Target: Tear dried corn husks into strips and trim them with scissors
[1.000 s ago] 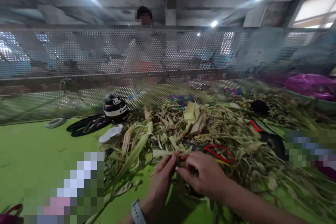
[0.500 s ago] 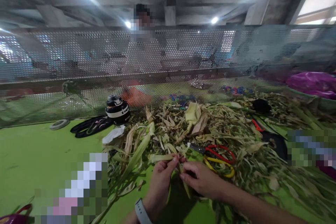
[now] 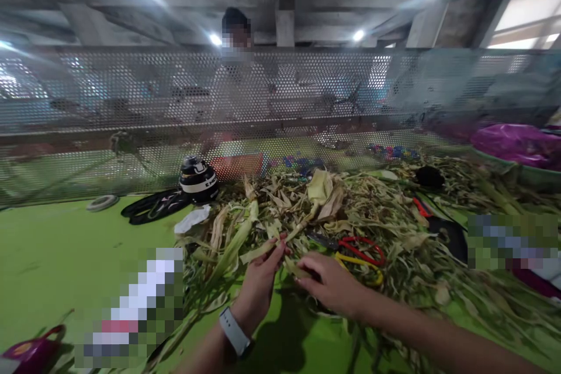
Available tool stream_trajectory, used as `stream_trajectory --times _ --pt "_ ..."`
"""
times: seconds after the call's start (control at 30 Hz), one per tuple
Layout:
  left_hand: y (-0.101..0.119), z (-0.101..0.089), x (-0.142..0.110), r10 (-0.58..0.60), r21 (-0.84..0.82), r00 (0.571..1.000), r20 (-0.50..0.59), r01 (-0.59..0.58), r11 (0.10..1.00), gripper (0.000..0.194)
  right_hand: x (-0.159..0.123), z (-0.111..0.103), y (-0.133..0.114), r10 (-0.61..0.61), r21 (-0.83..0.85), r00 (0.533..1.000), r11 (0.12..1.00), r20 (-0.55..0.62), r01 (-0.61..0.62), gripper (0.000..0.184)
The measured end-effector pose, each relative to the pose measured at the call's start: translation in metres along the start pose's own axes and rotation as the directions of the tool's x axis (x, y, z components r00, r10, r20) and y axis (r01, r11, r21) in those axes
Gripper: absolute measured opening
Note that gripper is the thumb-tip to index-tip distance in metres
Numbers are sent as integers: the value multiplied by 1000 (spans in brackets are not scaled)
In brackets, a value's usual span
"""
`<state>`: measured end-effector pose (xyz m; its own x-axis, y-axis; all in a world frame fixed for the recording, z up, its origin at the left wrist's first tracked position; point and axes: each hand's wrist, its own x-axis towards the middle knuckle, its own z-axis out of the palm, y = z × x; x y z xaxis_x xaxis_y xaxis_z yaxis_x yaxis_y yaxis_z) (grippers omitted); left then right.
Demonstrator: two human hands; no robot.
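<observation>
My left hand, with a pale watch strap at the wrist, pinches a strip of corn husk between thumb and fingers. Close by on the right, my right hand has its fingers closed on the end of a green husk piece, which stretches toward the left fingertips. Just beyond the right hand lie scissors with one red and one yellow handle loop, their dark blades partly covered by husks. A heap of dry and green corn husks spreads around and past both hands.
A black bottle, black straps, a tape roll and white tissue lie left on the green table. A perforated metal screen rises behind, with a person beyond. A purple bag sits far right.
Both hands have shifted slightly left, and the right hand has drawn away from the left, with husk now showing between them. The scissors are less covered than at first.
</observation>
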<state>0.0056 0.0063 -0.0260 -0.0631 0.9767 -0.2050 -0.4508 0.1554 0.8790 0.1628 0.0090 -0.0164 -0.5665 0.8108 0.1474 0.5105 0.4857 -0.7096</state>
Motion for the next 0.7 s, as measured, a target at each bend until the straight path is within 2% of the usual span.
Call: stream_trajectory --times 0.1,0.23,0.37,0.43,0.53,0.6,0.7 --pt "0 3 -5 -24 22 996 83 22 1000 33 -9 -5 2 -109 -145 989 985 -95 95 13" --pt "0 9 -12 -117 66 988 97 111 992 32 -16 -10 10 -240 -208 953 957 -184 201 12" --pt "0 13 -17 -153 103 977 149 138 985 25 -20 -9 18 -338 -227 907 931 -251 284 10" --pt "0 15 -19 -159 132 972 172 137 982 21 -23 -7 21 -333 -227 905 934 -264 277 10" --pt "-1 16 -20 -143 159 978 153 118 980 19 -28 -4 24 -252 -212 939 956 -235 204 11" --pt "-1 16 -20 -135 127 983 127 119 985 21 -30 -4 24 -195 -145 960 975 -201 168 12" --pt "-2 15 -19 -169 87 977 131 159 983 27 -31 -6 22 -196 -51 965 981 -176 190 11"
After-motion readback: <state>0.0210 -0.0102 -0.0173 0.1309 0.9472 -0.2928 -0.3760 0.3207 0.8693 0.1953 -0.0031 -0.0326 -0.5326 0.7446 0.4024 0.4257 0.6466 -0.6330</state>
